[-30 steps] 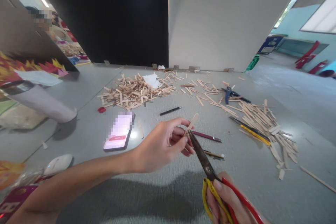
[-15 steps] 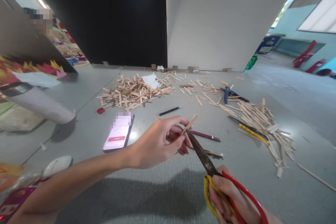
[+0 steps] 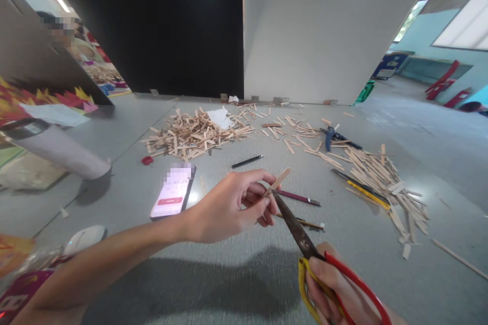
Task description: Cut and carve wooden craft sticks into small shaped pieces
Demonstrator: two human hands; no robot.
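Pinched between the fingers of my left hand (image 3: 232, 205) is a thin wooden craft stick (image 3: 281, 179), its rounded end pointing up and to the right. My right hand (image 3: 328, 284) is wrapped round the handles of a pair of scissors (image 3: 299, 236), one loop red and the other yellow. The dark blade tips meet the stick right at my left fingertips; whether they cut into it I cannot tell. Behind the blades lie a dark red pencil (image 3: 299, 198) and a thin brownish stick-like tool (image 3: 305, 222), both partly hidden.
A heap of craft-stick pieces (image 3: 186, 134) lies at the back, with more sticks (image 3: 373, 172) on the right. Around them are blue-handled pliers (image 3: 331, 137), a yellow cutter (image 3: 368, 194), a black pen (image 3: 247, 161), a phone (image 3: 171, 198), a mouse (image 3: 84, 239) and a tumbler (image 3: 64, 152).
The stick has turned slightly in my left fingers, showing more of its flat face. The scissors have shifted a little. Otherwise the scene stays the same.
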